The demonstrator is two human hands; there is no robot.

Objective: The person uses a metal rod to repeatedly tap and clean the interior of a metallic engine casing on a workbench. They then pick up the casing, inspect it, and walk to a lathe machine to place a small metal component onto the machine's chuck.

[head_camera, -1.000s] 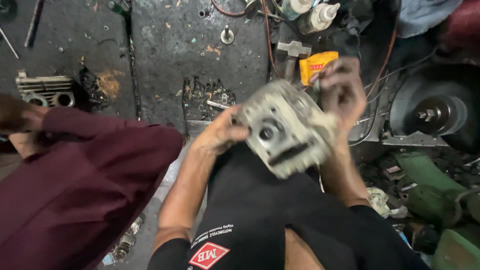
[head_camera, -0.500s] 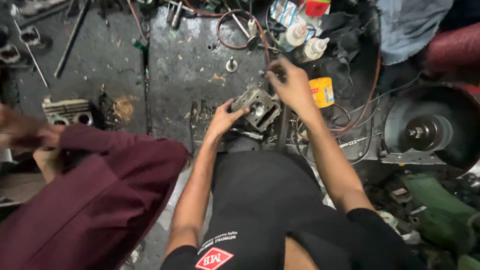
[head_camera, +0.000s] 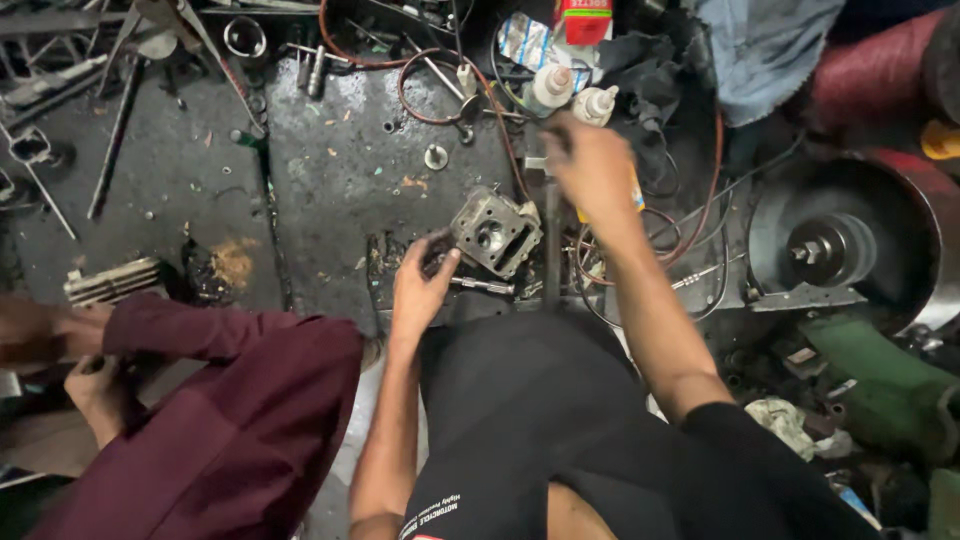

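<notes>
Head view: bottles [head_camera: 572,95] beside right hand [head_camera: 592,165]

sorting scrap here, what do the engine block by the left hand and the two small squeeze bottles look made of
Engine block: looks like cast metal, probably aluminium, with a dull grey, grimy finish and a machined round bore. Squeeze bottles: seemingly soft plastic, whitish and smudged, with tapered nozzle caps. The left hand rests beside the block.
</notes>
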